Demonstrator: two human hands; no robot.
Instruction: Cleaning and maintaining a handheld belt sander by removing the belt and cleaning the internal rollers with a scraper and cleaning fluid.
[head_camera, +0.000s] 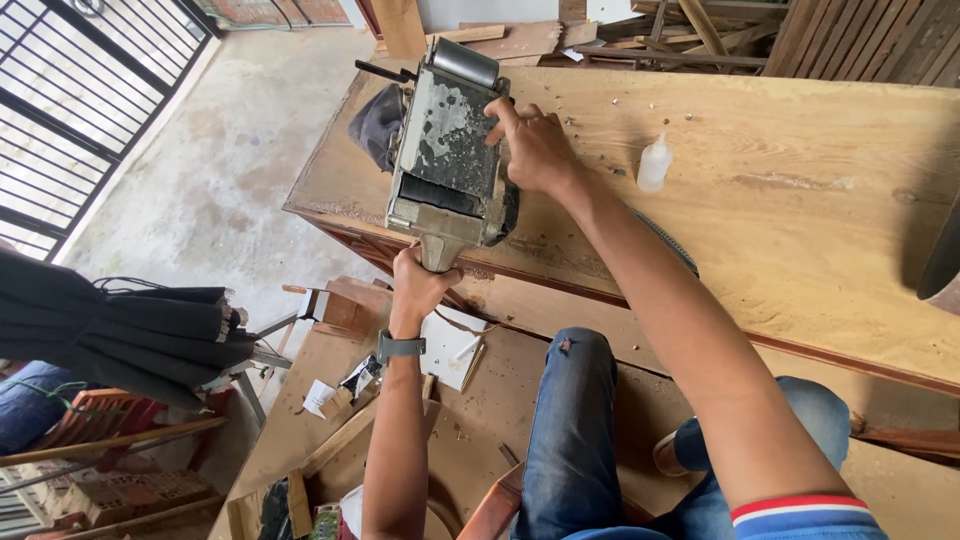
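Note:
A worn grey power tool (445, 150), shaped like a belt sander with its flat scuffed base facing up, lies on its side on the wooden workbench (790, 230). My left hand (420, 282) grips the handle end of the tool at the bench's near edge. My right hand (535, 148) presses on the tool's right side, fingers spread over the base. A dark cloth or dust bag (375, 125) hangs off the tool's left. A wristwatch (400, 347) sits on my left wrist.
A small white squeeze bottle (654, 165) stands on the bench right of my right hand. Loose screws dot the bench top. Wood offcuts, small boxes and paper lie on a lower board (340, 400). A folded dark umbrella (120, 330) lies left.

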